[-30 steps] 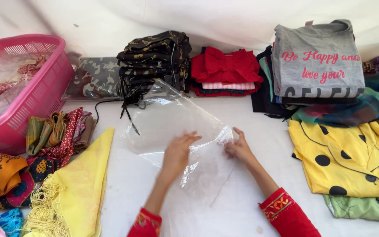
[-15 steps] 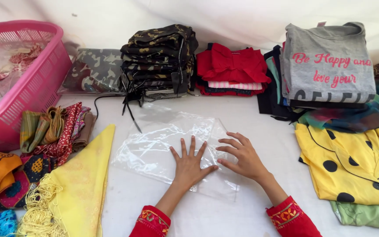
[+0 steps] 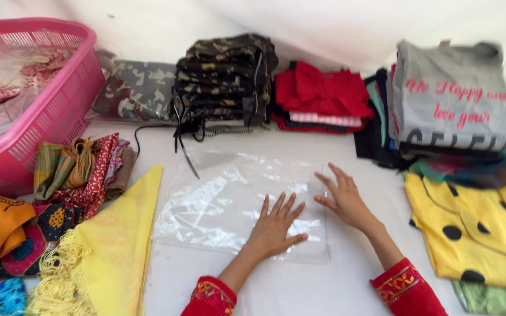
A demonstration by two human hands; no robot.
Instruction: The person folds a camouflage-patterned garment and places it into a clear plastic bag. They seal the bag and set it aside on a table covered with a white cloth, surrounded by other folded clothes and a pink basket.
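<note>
Plastic bag (image 3: pixel 229 205) flat; both hands pressing, right-edge overhang.

The left hand (image 3: pixel 273 227) lies flat, palm down, fingers spread and pointing away from the body. The right hand (image 3: pixel 345 199) lies just beside it, also palm down, fingers splayed. Both forearms end in red embroidered cuffs.

Clear rect. plastic bag (image 3: pixel 235 205) flat at centre – under both hands, no labels/screens
</note>
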